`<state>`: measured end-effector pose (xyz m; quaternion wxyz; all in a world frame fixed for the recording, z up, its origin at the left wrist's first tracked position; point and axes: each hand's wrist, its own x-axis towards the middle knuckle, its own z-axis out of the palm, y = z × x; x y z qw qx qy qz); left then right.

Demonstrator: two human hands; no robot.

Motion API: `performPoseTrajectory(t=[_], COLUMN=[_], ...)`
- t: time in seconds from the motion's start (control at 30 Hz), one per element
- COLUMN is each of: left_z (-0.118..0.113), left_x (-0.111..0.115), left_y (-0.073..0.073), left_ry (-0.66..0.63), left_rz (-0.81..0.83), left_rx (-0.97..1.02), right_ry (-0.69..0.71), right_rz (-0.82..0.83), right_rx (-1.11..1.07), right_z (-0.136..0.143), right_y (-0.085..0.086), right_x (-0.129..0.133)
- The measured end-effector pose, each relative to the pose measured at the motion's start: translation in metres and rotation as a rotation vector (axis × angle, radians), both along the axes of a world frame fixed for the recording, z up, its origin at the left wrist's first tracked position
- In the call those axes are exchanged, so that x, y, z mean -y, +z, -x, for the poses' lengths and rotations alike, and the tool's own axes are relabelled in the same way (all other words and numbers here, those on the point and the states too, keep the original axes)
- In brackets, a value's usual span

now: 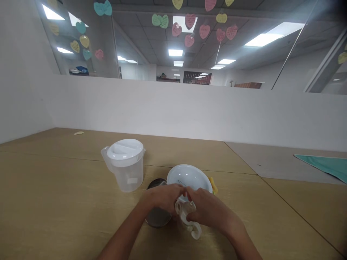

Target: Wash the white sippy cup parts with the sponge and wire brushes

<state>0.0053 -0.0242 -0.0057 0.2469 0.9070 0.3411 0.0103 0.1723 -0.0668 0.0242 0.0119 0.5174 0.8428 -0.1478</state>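
Translucent curved piece (184, 218): near side of white bowl (196, 176), right of dark round tin (158, 218). Right hand (208, 208): clamped on piece. Left hand (166, 198): fingertips at far end; grip cannot be told. Risk: loosened pinch could drop piece against bowl.

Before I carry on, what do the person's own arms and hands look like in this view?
The left hand and right hand look bare, with no gloves. The left forearm and right forearm show no sleeves, watch or bracelet where they are in view. Some fingers are hidden or blurred, so I can't rule out rings.
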Motion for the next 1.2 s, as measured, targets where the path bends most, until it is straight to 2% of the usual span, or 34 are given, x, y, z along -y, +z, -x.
performPoseTrajectory(t=[0.07, 0.13, 0.23, 0.3, 0.43, 0.67, 0.83, 1.1, 1.2], left_z=[0.010, 0.015, 0.016, 0.014, 0.015, 0.020, 0.020, 0.028, 0.032], left_x=[-0.002, -0.007, -0.018, -0.024, -0.030, -0.031, -0.028, -0.019, -0.010], left_y=[0.004, 0.003, -0.011, -0.021, -0.035, -0.036, -0.028, -0.009, 0.002], left_ry=[0.132, 0.323, 0.562, 0.624, 0.628, 0.524, 0.499, 0.568, 0.593], left_rz=[-0.101, -0.207, -0.300, -0.308, -0.270, -0.171, -0.181, -0.254, -0.330], left_rx=[-0.037, -0.118, -0.272, -0.316, -0.336, -0.354, -0.360, -0.377, -0.369], right_ry=[0.007, -0.004, -0.006, -0.001, 0.035, 0.056, 0.057, 0.054, 0.052], right_rz=[0.001, 0.006, -0.013, -0.016, -0.019, -0.037, -0.045, -0.043, -0.035], right_rx=[0.038, 0.071, 0.096, 0.103, 0.099, 0.126, 0.143, 0.133, 0.117], right_z=[0.001, 0.002, 0.001, 0.000, -0.002, 0.000, 0.000, 0.001, -0.001], right_y=[0.003, 0.006, 0.011, 0.012, 0.011, 0.012, 0.011, 0.009, 0.009], right_x=[0.001, 0.003, 0.005, 0.006, 0.006, 0.006, 0.007, 0.005, 0.004])
